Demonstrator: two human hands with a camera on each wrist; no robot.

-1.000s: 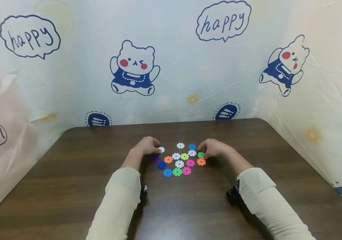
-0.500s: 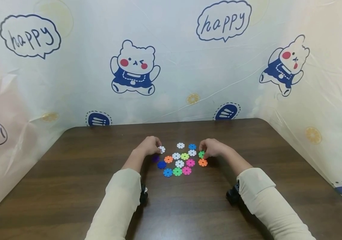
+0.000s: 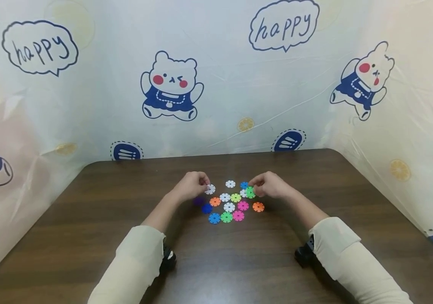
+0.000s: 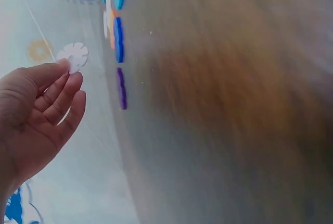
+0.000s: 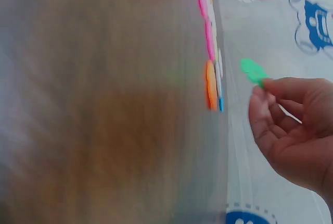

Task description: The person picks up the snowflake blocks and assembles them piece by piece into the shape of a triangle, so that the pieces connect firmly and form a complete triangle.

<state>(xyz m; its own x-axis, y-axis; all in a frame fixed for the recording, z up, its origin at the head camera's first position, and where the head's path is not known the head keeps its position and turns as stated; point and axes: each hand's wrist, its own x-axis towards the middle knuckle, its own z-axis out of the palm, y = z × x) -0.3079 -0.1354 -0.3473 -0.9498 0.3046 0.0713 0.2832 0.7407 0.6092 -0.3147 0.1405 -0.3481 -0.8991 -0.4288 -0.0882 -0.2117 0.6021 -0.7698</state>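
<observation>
Above the far half of the desk (image 3: 220, 261), a white disc (image 4: 78, 56) and a green disc (image 5: 253, 71) held apart

At about ten o'clock of the loose discs (image 3: 235, 197), the left hand (image 3: 192, 185) pinches the white disc by its edge between thumb and fingers; at about two o'clock, the right hand (image 3: 270, 185) grips the green disc the same way. Both discs are clear of the desk. The step in hand looks like bringing a lifted pair together; the next move probably calls for closing the gap and lining up a slot in one rim with a slot in the other. Both discs are thin, flat and round, with notched rims; the green disc shows tilted in the right wrist view
</observation>
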